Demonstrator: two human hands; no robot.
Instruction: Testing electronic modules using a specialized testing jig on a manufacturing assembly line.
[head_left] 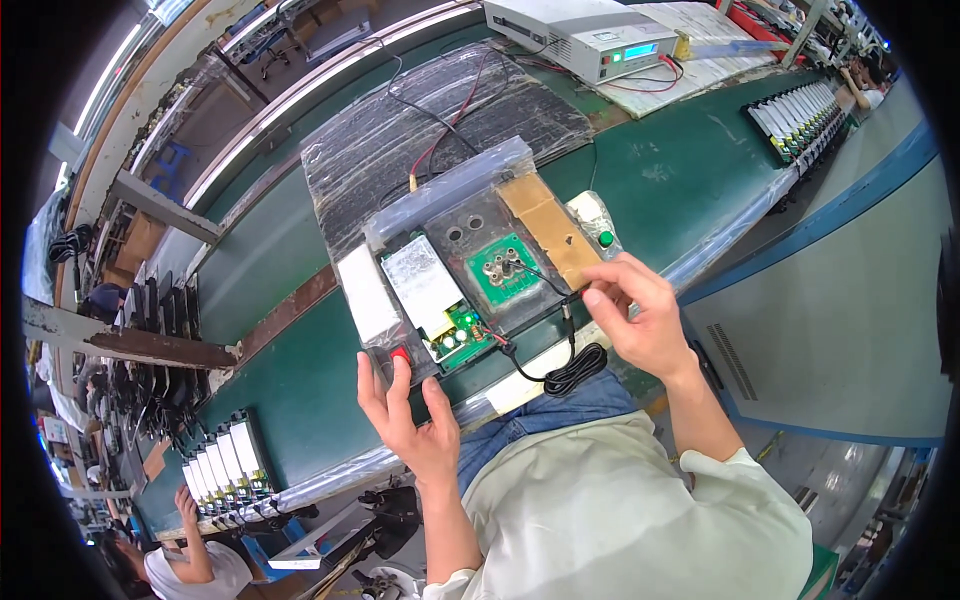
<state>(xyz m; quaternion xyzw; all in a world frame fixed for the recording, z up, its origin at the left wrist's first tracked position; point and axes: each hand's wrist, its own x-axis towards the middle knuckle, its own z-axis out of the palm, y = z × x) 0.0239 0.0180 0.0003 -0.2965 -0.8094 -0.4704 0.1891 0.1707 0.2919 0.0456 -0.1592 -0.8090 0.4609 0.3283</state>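
Observation:
A dark test fixture sits in front of me on the green bench. In its left part lies a power supply board with a white cover. A finger of my left hand rests on the red button at the fixture's near left corner, the other fingers spread. My right hand pinches a black cable at the fixture's right edge. One thin black lead runs from there to a small green circuit board with round metal contacts. Below hangs the coiled part of the cable.
A bench instrument with a lit display stands at the back, wired by red and black leads. A green button lies right of the fixture. Rows of boards stand at far right and lower left. Another person's hand is at lower left.

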